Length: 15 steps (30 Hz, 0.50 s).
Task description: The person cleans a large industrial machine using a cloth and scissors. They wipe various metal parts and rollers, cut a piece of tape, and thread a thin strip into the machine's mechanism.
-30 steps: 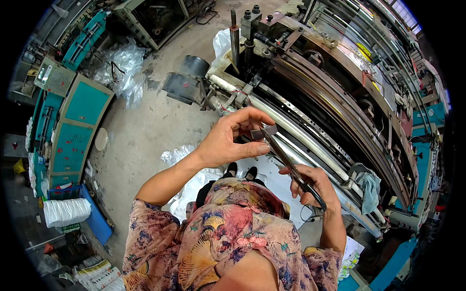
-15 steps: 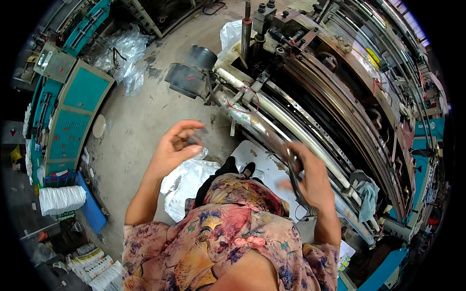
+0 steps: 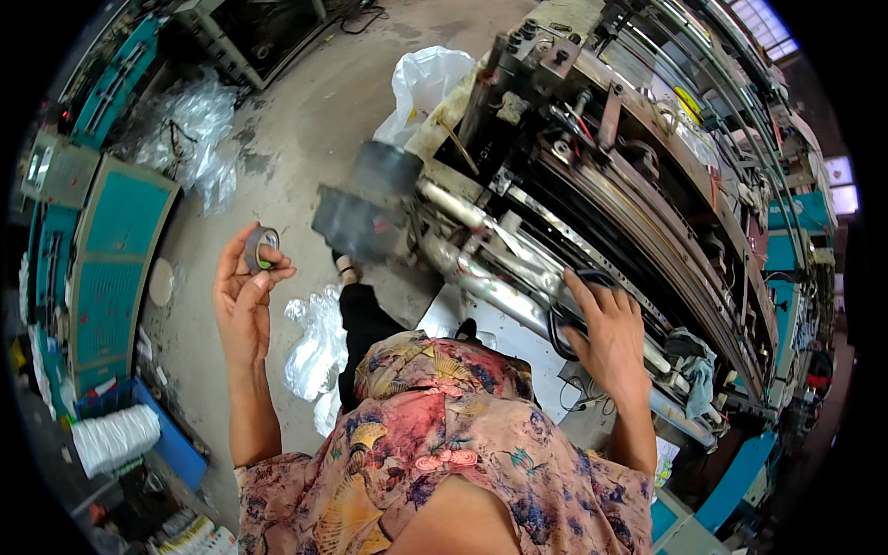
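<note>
My left hand (image 3: 242,301) is raised over the floor, away from the machine. Between its thumb and fingers it grips a small dark grey roll of tape (image 3: 252,250). My right hand (image 3: 612,340) is at the front rollers of the long machine, closed around black-handled scissors (image 3: 557,335). The scissors' looped handles stick out on both sides of the fingers, and their blades are hard to make out against the pale roller (image 3: 504,298). I cannot tell whether the scissors rest on the roller.
A dark cylindrical motor (image 3: 356,222) juts from the machine's near left end. Clear plastic sheeting (image 3: 313,342) lies by my legs. A white plastic bag (image 3: 427,83) stands beyond the motor. Teal cabinets (image 3: 111,268) line the left side. A grey-blue rag (image 3: 694,365) hangs at the rollers' right end.
I have stepped forward, one foot now near the motor. My left hand has swung left and turned, showing the tape roll. The right hand with the scissors has shifted slightly right, over the rollers.
</note>
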Tool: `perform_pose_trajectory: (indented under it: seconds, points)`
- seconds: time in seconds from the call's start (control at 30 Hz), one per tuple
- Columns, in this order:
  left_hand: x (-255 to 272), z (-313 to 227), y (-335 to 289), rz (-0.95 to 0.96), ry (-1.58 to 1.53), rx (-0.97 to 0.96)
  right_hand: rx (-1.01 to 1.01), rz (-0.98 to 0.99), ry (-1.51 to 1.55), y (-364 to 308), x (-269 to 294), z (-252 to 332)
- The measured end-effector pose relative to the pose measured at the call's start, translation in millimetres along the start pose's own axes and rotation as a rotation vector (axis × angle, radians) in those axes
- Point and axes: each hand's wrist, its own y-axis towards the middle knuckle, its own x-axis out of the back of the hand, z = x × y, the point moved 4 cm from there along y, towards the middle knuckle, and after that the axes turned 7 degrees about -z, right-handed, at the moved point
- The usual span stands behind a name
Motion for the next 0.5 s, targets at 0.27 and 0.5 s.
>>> perform_pose_trajectory:
  seconds: [0.27, 0.5]
  points:
    - [23, 0, 194, 0.377, -0.044, -0.023, -0.555, -0.358, -0.037, 13, 22, 72]
    - [32, 4, 320, 0.744, -0.099, 0.172, 0.427, -0.288, 1.347, 167, 68, 274]
